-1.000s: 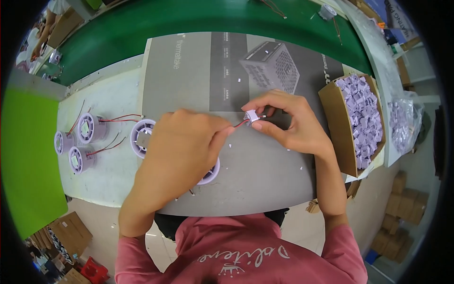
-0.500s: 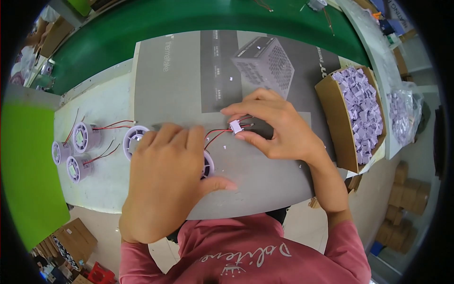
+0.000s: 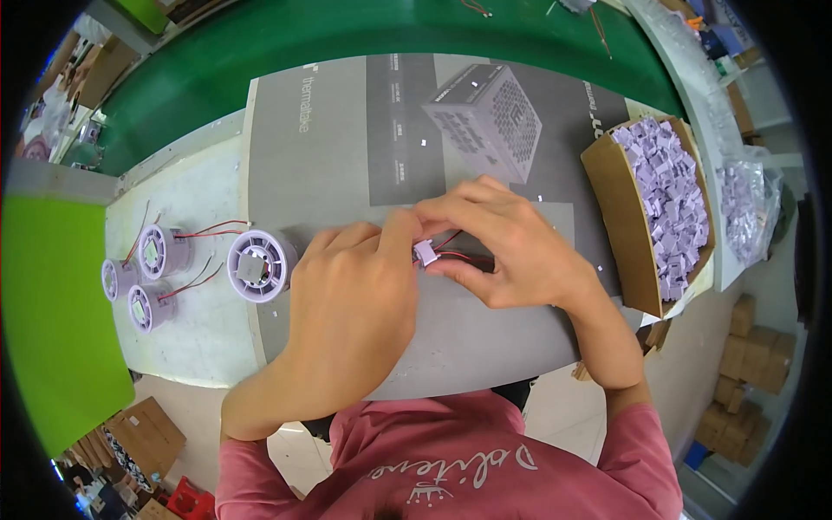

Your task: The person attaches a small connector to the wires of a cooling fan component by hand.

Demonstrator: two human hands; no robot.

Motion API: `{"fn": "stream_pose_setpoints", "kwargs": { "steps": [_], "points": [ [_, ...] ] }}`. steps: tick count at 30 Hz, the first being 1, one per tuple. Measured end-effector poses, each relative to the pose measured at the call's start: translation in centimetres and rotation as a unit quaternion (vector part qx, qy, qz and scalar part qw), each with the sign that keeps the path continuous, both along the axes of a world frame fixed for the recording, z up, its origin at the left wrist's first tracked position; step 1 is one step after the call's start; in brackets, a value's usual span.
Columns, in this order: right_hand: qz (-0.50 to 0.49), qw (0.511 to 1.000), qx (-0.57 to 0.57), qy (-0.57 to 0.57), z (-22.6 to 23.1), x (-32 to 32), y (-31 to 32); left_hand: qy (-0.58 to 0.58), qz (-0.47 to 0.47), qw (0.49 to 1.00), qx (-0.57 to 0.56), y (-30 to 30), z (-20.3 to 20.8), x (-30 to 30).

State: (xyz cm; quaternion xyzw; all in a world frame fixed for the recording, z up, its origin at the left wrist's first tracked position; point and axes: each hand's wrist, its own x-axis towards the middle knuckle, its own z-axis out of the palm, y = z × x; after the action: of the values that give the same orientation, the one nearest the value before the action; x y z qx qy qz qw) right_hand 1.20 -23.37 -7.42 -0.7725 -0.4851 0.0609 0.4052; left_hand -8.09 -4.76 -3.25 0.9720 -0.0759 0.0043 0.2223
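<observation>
Between the thumb and fingers of my right hand is a small pale lavender plastic connector, with thin red wires trailing toward the palm. My left hand is closed, its fingertips touching the connector's left side; what they pinch is hidden behind the fingers. A round lavender fan with a square plate at its centre lies just left of my left hand. Farther left are three smaller-looking fans, with red and dark wire leads.
A cardboard box heaped with lavender connectors stands at the right. A grey printed board covers much of the white table. Behind it runs a green surface. A clear plastic bag sits at far right.
My left hand has moved right, its fingers coming together at the connector and uncovering the round fan on the left. My right hand keeps hold of the connector, nearly in place.
</observation>
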Motion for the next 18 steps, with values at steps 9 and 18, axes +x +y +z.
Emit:
{"fn": "stream_pose_setpoints", "kwargs": {
  "steps": [9,18],
  "points": [
    [0.040,0.999,-0.013,0.003,0.3,-1.1,0.7,0.134,-0.039,0.988,0.062,2.1,4.0,-1.1],
    [-0.070,0.990,0.117,0.043,1.5,-0.8,0.2,0.078,-0.046,0.986,-0.140,2.4,2.3,1.0]
  ]
}}
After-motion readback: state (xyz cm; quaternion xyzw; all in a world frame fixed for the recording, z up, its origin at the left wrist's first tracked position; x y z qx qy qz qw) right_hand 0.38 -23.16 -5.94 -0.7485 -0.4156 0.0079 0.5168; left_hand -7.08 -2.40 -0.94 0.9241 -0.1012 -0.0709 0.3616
